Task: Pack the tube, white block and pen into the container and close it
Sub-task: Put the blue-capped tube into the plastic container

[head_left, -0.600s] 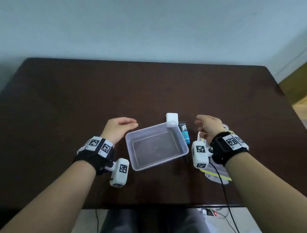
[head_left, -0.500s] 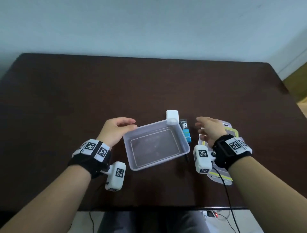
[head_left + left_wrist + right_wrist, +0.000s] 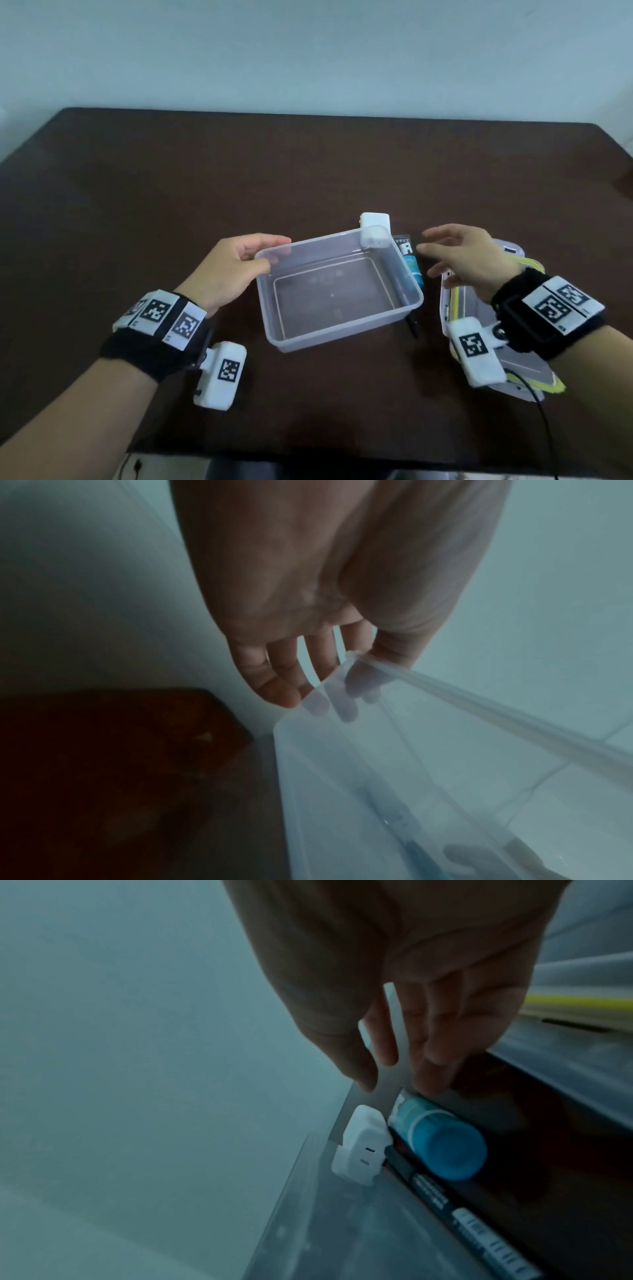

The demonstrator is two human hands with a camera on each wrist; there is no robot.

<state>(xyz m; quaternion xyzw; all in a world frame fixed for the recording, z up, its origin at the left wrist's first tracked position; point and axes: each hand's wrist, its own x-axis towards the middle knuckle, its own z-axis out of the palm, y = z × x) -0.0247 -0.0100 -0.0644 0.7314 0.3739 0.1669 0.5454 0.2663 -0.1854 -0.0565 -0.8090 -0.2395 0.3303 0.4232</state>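
A clear plastic container sits open on the dark table. My left hand grips its far-left corner. In the left wrist view the thumb lies over the rim and the fingers show through the container wall. A white block stands just behind the far-right corner. A blue tube and a black pen lie along the right wall. My right hand hovers open over the tube's far end. The right wrist view shows the block, tube and pen side by side.
The container's lid, clear with a yellow seal, lies on the table under my right wrist, right of the tube. A cable trails from that wrist over the table's near edge.
My left hand has closed its thumb and fingers on the container's corner. My right hand has edged left, closer to the tube's end.
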